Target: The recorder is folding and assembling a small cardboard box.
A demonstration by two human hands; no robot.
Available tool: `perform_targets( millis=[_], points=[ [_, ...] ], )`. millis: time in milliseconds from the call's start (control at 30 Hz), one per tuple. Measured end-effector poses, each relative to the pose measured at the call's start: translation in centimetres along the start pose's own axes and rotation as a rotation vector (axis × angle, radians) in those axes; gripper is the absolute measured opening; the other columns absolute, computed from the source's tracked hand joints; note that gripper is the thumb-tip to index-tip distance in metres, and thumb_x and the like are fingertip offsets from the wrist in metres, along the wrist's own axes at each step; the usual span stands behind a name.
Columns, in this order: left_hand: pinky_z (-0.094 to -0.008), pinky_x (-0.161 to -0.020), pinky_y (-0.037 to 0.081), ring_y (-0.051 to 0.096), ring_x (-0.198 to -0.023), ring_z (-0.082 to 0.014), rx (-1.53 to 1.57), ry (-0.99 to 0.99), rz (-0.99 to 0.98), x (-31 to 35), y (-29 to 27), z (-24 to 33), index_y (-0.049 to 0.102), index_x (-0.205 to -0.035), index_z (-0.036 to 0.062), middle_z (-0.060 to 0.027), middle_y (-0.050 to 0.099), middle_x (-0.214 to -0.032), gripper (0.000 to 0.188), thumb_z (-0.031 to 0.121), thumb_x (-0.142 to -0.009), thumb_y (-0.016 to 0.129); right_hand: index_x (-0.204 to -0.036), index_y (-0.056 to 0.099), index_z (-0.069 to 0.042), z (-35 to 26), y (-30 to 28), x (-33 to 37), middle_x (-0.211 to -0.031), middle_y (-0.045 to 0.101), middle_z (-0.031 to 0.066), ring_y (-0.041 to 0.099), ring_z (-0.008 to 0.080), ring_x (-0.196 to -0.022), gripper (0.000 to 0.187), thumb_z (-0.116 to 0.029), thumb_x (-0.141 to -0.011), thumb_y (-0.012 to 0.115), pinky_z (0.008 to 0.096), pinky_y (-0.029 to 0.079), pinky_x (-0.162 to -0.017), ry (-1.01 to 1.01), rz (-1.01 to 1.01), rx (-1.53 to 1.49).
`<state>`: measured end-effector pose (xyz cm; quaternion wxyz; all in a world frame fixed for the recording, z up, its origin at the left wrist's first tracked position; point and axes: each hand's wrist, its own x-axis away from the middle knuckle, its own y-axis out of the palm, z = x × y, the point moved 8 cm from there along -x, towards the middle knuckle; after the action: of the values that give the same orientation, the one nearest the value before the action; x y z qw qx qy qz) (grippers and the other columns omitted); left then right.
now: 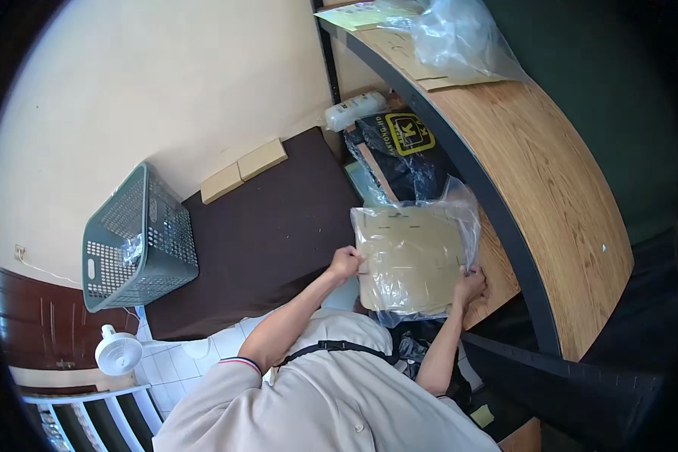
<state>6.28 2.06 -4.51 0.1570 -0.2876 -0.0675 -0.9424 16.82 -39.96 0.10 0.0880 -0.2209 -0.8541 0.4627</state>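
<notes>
Between my two hands is a clear plastic bag [471, 218] with a stack of flat brown cardboard pieces [408, 260] inside. My left hand [346, 262] is closed on the bag's left edge, around its middle. Lower on the right side, my right hand [471, 286] grips the opposite edge, its fingers partly hidden by the bag. Loose plastic sticks out past the cardboard at the far right corner and along the near edge. The bag is held in front of my body, over the lower wooden shelf [501, 264].
A brown-covered surface [271, 233] lies to the left, bearing a grey-green plastic basket [169, 233] and two small cardboard boxes [245, 171]. At right curves a wooden desk top [535, 151] with crumpled clear plastic [459, 41]. Beneath it sit a black printed bag [399, 154] and a white bottle [354, 111].
</notes>
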Motion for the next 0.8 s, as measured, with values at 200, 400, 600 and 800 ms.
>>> perform_targets(
  millis=[200, 400, 600, 800],
  points=[
    [-0.0330, -0.062, 0.054, 0.064, -0.074, -0.0124, -0.081, 0.077, 0.172, 5.4, -8.6, 4.8, 0.065, -0.094, 0.0054, -0.0039, 0.068, -0.083, 0.014, 0.014, -0.104, 0.071, -0.101, 0.078, -0.012, -1.3, -0.5, -0.6, -0.104, 0.081, 0.0101, 0.073, 0.0380, -0.104, 0.015, -0.021, -0.089, 0.077, 0.0707, 0.041, -0.092, 0.082, 0.055, 0.147],
    [-0.0311, -0.066, 0.058, 0.071, -0.079, -0.0142, 0.123, 0.120, 0.409, 10.4, -20.7, 6.2, 0.070, -0.109, 0.0007, -0.0080, 0.075, -0.094, 0.011, 0.011, -0.106, 0.066, -0.105, 0.078, -0.004, 2.9, -5.1, -4.7, -0.108, 0.076, 0.0185, 0.070, 0.0404, -0.105, 0.024, -0.023, -0.093, 0.071, 0.0637, 0.045, -0.091, 0.426, 0.320, 0.296],
    [-0.0500, -0.113, 0.056, 0.068, -0.124, -0.0329, 1.056, 0.170, 0.401, 13.8, -26.7, -1.9, 0.056, -0.138, -0.0006, -0.0179, 0.067, -0.134, 0.034, -0.003, -0.104, 0.060, -0.115, 0.073, 0.005, -9.1, -9.7, -0.2, -0.112, 0.074, 0.0243, 0.071, 0.0384, -0.100, 0.027, -0.002, -0.089, 0.074, 0.0504, 0.054, -0.091, -0.346, 0.680, -0.375],
    [-0.0459, -0.105, 0.058, 0.069, -0.110, -0.0261, 1.365, 0.023, 0.247, 13.1, -17.4, -2.9, 0.065, -0.121, 0.0063, -0.0101, 0.071, -0.113, 0.024, 0.001, -0.099, 0.072, -0.141, 0.060, 0.004, -24.0, 5.5, 17.3, -0.114, 0.076, 0.0127, 0.073, 0.0186, -0.100, 0.047, -0.008, -0.098, 0.074, 0.0319, 0.059, -0.092, -0.375, -0.890, -0.896]
  ],
)
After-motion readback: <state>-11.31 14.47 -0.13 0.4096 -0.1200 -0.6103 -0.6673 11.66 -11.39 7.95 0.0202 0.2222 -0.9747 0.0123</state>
